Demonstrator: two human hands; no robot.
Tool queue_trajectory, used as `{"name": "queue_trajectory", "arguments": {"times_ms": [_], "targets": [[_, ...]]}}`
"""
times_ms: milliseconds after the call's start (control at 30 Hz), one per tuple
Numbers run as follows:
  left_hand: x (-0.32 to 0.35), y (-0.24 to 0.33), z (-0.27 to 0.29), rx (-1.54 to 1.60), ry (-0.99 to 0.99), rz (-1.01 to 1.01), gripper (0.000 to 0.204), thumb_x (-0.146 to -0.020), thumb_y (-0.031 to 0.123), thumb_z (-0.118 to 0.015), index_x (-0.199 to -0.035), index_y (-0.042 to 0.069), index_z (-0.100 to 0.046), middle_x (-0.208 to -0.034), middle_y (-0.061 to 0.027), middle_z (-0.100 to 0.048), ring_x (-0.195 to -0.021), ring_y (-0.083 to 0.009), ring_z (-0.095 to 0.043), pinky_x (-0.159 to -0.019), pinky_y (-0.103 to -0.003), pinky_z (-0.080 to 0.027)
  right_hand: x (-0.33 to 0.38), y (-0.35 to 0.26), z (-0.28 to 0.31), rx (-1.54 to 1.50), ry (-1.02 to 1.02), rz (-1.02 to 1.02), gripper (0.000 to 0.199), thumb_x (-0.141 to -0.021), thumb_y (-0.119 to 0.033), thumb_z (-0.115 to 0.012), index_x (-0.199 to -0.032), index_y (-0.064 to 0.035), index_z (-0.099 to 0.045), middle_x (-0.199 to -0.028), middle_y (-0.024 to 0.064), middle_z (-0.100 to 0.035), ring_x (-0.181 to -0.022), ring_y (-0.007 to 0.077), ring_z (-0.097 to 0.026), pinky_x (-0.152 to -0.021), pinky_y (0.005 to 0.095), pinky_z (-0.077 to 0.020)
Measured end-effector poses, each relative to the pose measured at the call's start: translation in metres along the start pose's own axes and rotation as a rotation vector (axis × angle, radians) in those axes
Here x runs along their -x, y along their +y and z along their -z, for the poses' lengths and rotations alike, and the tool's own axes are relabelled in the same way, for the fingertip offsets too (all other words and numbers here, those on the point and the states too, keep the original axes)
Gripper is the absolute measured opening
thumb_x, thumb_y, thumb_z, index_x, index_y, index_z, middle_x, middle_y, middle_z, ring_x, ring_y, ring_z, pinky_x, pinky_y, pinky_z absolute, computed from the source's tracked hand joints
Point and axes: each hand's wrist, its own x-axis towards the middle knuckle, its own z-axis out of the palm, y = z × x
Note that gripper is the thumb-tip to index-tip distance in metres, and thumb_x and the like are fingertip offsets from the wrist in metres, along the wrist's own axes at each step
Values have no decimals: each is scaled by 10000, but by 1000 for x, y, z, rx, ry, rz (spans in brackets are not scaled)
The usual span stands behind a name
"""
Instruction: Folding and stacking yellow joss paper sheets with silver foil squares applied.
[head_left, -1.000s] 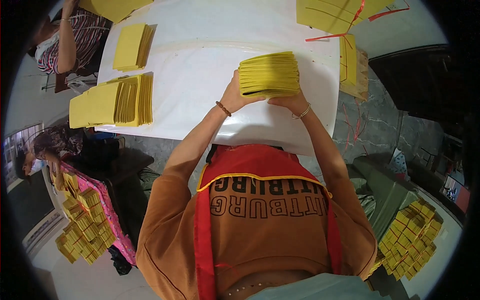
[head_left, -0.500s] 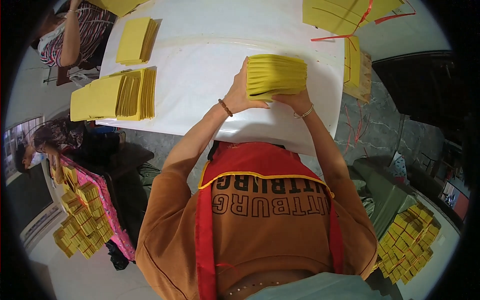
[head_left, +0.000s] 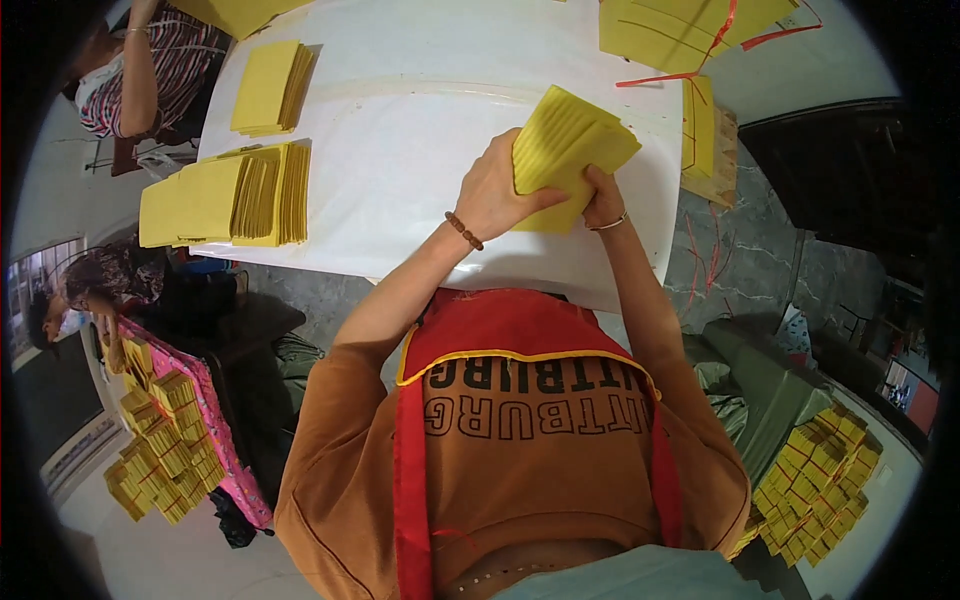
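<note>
A thick stack of folded yellow paper (head_left: 572, 148) is tilted in both my hands above the white-covered table (head_left: 400, 190). My left hand (head_left: 492, 190) is closed round its left side, the thumb lying across the near face. My right hand (head_left: 604, 197) grips the lower right side, its thumb pressed on the face. The layered edges show toward the upper left, and the sheets fan slightly at the right corner. Fingers behind the stack are hidden.
On the table's left are two yellow paper stacks, a small one (head_left: 268, 88) and a larger fanned one (head_left: 235, 195). More yellow paper (head_left: 670, 30) with red string (head_left: 690, 75) lies far right. A person in stripes (head_left: 145, 85) sits far left. Tied bundles (head_left: 815, 480) are piled right.
The stack has turned and tipped from upright and level to slanted, with its flat face now toward me. My right hand has shifted its grip onto that face.
</note>
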Motion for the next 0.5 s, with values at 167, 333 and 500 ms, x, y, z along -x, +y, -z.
{"name": "queue_trajectory", "arguments": {"times_ms": [167,333,500], "targets": [[7,26,9,116,-76,-130,701,-724,245,-704,-1284,11,-354,-1123,-144,-540,-989,-212,-546,-841,-322,-443,-12,22,17,-279,-269,-44,605,-820,-407,-544,-1272,-32,-400,-1217,153,-500,-1088,274,-516,-921,403,-435],[12,34,16,453,-195,27,552,-798,129,-623,-1283,-8,-399,-1098,-107,-556,-931,-146,-544,-827,-292,-448,-4,28,-1,-393,-254,-131,660,-846,-483,-457,-1295,-8,-365,-1244,204,-466,-1093,309,-511,-913,427,-441],[11,29,12,353,-50,-28,471,-808,106,-606,-1244,-6,-464,-1055,-86,-571,-876,-109,-540,-734,-253,-476,4,27,-18,-268,-226,-87,671,-849,-493,-432,-1306,-10,-350,-1250,202,-462,-1130,303,-486,-921,440,-433]]}}
